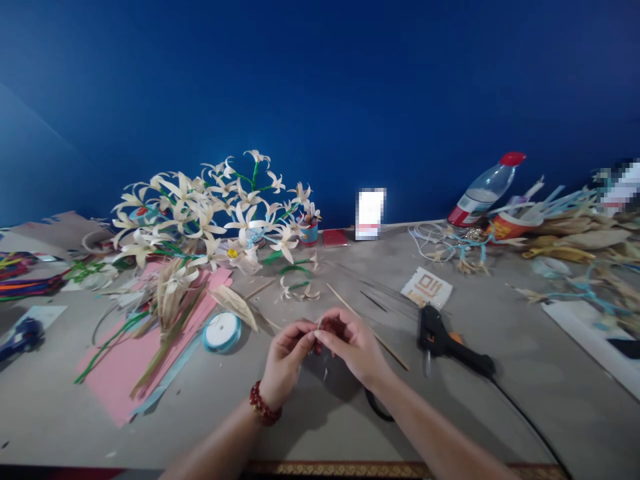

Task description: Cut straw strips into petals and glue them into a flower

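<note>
My left hand [284, 360], with a dark red bead bracelet [265, 404] at its wrist, meets my right hand [356, 347] above the near middle of the table. Thumbs and fingers of both are pinched together, fingertips nearly touching. Something small and pale shows between them, too little of it to name. Just behind the hands lie a thin wooden stick [393, 351] and some pale curled petals [300, 293]. A roll of light blue ribbon [221, 332] lies left of my left hand. To the right of my right hand rests a black hot glue gun [450, 343].
Many white handmade flowers [245, 217] on green stems stand at the back left. Pink paper sheets [107, 387] lie in front, with dried husks [173, 300] on top. A tilted plastic bottle [483, 190] and a red cup [510, 225] are back right. The glue gun's cord [530, 423] runs to the front edge.
</note>
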### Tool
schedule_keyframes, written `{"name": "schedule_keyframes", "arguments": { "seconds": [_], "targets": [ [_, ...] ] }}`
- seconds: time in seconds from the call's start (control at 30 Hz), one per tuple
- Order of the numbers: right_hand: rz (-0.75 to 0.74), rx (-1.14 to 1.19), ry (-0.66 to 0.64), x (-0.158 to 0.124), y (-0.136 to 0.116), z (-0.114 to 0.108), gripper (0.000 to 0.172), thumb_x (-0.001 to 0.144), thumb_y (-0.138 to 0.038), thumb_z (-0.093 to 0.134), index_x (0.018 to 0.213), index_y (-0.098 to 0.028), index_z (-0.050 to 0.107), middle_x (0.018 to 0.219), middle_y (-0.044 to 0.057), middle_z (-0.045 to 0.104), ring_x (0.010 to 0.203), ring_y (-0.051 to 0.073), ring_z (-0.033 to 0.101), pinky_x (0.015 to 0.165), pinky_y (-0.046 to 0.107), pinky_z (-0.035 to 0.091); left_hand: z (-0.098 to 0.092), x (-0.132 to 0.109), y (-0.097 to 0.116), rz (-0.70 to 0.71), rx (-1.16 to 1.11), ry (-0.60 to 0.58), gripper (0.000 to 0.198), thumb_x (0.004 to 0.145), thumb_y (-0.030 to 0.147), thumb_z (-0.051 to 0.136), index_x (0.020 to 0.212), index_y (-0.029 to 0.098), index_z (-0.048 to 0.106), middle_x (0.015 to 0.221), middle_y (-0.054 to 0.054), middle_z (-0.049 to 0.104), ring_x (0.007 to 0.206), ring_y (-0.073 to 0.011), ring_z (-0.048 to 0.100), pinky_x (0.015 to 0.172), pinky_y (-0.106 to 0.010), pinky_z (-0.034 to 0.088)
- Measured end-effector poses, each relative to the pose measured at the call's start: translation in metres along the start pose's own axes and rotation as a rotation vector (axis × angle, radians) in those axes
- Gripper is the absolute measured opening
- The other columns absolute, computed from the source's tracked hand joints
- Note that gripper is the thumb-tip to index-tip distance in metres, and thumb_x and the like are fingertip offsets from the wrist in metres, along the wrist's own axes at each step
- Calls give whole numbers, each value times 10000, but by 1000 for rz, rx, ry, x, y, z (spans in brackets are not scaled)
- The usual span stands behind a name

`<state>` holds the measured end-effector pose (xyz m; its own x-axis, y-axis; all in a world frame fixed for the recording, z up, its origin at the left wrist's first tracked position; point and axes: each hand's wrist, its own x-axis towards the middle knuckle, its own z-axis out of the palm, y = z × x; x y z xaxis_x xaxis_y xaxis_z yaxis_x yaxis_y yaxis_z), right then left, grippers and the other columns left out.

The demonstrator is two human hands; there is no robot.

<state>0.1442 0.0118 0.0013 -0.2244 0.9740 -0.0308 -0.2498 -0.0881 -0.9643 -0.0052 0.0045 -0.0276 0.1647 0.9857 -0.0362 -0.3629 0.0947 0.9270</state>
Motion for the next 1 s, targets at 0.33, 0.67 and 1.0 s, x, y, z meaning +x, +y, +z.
{"name": "schedule_keyframes", "arguments": {
  "seconds": [0.33, 0.67, 1.0],
  "targets": [
    [7, -90, 30, 4, 2, -5, 221, 754, -387, 711, 813, -208, 594, 630, -44, 557, 536, 109, 502, 531, 244, 388, 3, 2, 7, -64, 116, 44, 246, 772, 373, 725, 843, 140, 697, 696, -13, 659, 606, -115, 580, 624, -235, 481],
    [-5, -171, 3, 6, 0, -12, 182, 763, -351, 700, 795, -200, 604, 649, -39, 545, 563, 110, 475, 536, 238, 375, 3, 3, 11, -1, 212, -17, 198, 806, 336, 693, 860, 147, 717, 700, -23, 673, 629, -126, 606, 631, -234, 492],
    [38, -152, -71, 7, -2, -15, 163, 781, -329, 685, 807, -187, 608, 648, -41, 564, 555, 102, 495, 544, 231, 391, 8, 0, 13, 6, 284, -16, 203, 832, 345, 657, 827, 143, 682, 665, -19, 656, 611, -127, 581, 608, -227, 469]
  ]
}}
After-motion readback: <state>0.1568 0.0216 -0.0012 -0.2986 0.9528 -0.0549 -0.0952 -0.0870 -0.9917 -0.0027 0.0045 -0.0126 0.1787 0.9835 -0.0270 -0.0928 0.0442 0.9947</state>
